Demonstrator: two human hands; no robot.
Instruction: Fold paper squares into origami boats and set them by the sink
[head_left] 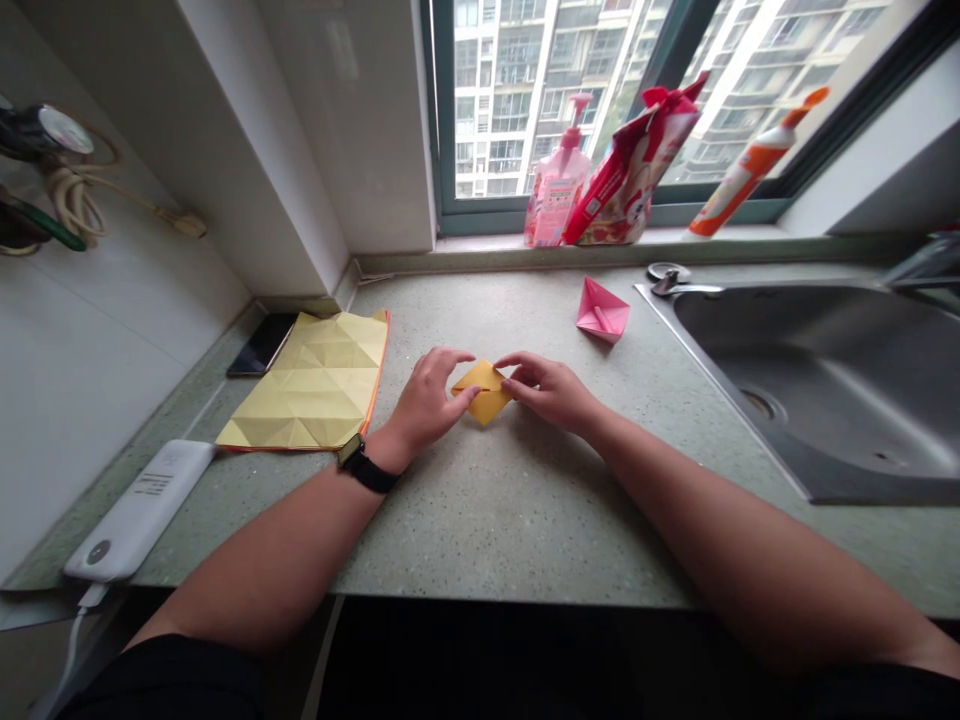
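Observation:
A small folded piece of yellow origami paper [486,407], diamond-shaped with a slit across its middle, is between my two hands over the counter. My left hand [431,398], with a black watch on the wrist, grips its left corner between thumb and fingers. At the right corner, my right hand [551,390] pinches the paper with thumb and index finger. Beyond my right hand lies a pink folded paper piece [602,312]. Left of my left hand are creased yellow paper sheets [311,380] with an orange edge underneath.
A dark phone [259,345] lies partly under the sheets. The white power bank [142,510] has a cable plugged in. To the right is a steel sink [825,400]. On the sill stand a pink pump bottle [556,190], a red bag [637,170] and an orange-white bottle [742,175].

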